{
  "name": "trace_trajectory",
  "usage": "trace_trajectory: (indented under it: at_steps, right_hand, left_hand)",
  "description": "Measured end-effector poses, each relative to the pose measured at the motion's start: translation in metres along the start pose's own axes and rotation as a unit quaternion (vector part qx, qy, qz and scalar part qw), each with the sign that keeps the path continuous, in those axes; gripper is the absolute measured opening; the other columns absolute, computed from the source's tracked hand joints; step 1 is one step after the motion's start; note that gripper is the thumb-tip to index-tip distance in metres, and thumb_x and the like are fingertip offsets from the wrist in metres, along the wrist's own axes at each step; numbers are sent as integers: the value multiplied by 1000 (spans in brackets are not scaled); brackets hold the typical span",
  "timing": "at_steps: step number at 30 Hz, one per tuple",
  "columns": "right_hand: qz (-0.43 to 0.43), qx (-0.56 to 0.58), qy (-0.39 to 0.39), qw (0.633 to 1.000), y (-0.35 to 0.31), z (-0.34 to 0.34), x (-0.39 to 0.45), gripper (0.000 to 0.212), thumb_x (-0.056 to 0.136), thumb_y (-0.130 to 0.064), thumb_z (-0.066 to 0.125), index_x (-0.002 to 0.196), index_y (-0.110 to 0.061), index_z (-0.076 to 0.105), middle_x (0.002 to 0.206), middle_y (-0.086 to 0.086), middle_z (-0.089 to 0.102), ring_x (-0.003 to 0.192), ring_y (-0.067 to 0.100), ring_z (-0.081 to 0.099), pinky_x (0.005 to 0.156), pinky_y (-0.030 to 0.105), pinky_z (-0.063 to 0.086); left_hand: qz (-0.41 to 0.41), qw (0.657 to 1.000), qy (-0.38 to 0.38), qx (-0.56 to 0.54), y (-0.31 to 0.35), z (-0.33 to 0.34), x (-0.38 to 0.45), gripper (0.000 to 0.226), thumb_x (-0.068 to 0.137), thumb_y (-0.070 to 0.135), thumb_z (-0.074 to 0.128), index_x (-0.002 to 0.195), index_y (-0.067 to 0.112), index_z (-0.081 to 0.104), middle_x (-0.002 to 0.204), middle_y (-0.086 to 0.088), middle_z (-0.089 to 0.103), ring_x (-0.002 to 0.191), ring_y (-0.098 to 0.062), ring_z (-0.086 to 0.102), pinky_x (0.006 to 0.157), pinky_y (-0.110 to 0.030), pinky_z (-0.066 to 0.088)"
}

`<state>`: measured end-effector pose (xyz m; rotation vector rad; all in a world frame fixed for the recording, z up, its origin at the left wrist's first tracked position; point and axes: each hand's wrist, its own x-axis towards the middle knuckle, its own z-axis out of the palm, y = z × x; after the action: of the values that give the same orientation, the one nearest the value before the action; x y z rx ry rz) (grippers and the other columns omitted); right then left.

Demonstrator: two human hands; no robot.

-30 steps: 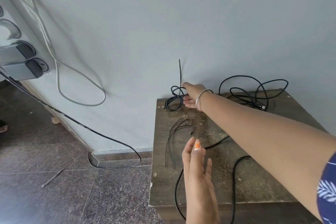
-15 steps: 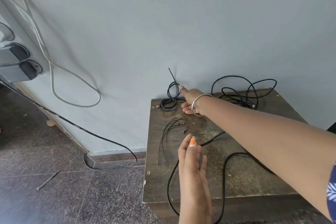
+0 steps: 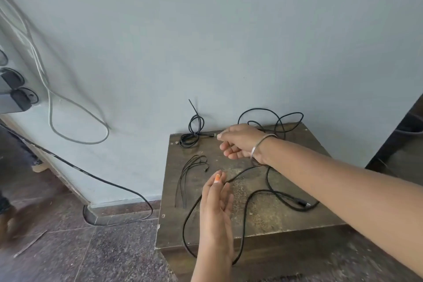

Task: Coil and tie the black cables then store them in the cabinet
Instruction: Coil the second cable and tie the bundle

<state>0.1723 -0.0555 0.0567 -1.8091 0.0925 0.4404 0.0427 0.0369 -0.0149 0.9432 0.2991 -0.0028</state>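
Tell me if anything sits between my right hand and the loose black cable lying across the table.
Nothing visible does. The right hand hovers with loosely curled fingers directly above the loose black cable, only bare table between them.

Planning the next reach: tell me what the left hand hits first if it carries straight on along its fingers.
Probably the long cable just beyond the left hand's fingertips, where it crosses the table. Height above the table is unclear, so it might pass over.

Tied black coil (image 3: 191, 135) at frame centre against wall; loose black cable (image 3: 256, 194) sprawls lower centre; tangled cable (image 3: 274, 119) upper right.
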Motion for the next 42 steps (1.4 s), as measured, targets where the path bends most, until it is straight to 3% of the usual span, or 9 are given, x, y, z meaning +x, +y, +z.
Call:
trace_trajectory:
  at_steps: [4,10,18,24,28,31,33,39,42]
  right_hand:
    - [-21,75,18,997,16,-13,-58,22,91,-21,58,105,-6,63,79,4,65,62,13,59,60,23,52]
    - [42,151,76,985,76,-14,-124,14,90,-18,60,94,-8,69,73,2,69,57,11,60,54,21,50]
    - [14,26,227,973,145,-52,-143,14,89,-2,58,88,-12,69,73,4,65,61,13,61,57,23,52]
    - [-19,11,257,966,151,-74,-120,20,88,-4,60,79,-21,67,74,2,67,62,13,64,61,29,53]
    - [-50,-117,279,952,153,-83,-110,16,84,-10,63,81,-25,67,73,-7,67,69,13,66,67,28,52]
    - [-59,-246,275,928,156,-83,-110,8,80,-22,70,83,-29,67,75,-14,62,65,0,54,53,8,36]
    - [-55,-311,261,912,160,-80,-110,10,78,-30,72,87,-31,68,81,-12,58,68,2,52,54,12,33]
    - [-76,-362,290,883,155,-71,-111,6,81,-31,69,86,-28,71,89,-7,59,83,15,60,60,23,40]
    - [-145,-327,323,876,144,-60,-117,7,80,-27,70,87,-26,72,86,-6,63,77,15,61,61,27,47]
  left_hand:
    - [-15,1000,-21,18,-1,3,-3,38,87,34,52,118,15,60,118,-4,68,113,-17,61,101,-34,42]
    - [-21,996,-55,68,-6,12,-9,28,96,25,46,113,11,64,109,-5,72,106,-17,66,94,-32,46]
    - [5,980,-69,188,-16,9,-11,20,91,26,58,103,13,68,102,-4,74,103,-17,67,88,-29,49]
    - [30,956,-72,284,-25,11,-12,12,90,27,60,91,27,72,95,2,74,99,-18,66,91,-38,49]
    - [73,927,-88,357,-32,15,-16,9,90,27,61,91,29,70,91,-1,73,89,-21,66,81,-30,52]
    - [114,890,-97,431,-36,13,-19,10,91,25,60,92,30,68,80,7,71,66,-2,59,59,-12,44]
    - [125,873,-97,462,-39,13,-20,11,91,24,59,93,30,68,75,10,69,59,4,54,55,-9,40]
    - [127,856,-99,491,-44,11,-18,12,92,22,59,93,30,67,68,4,65,55,1,49,53,-13,38]
    - [98,878,-97,458,-44,14,-21,16,93,19,57,93,31,66,85,2,72,73,-7,65,68,-23,52]
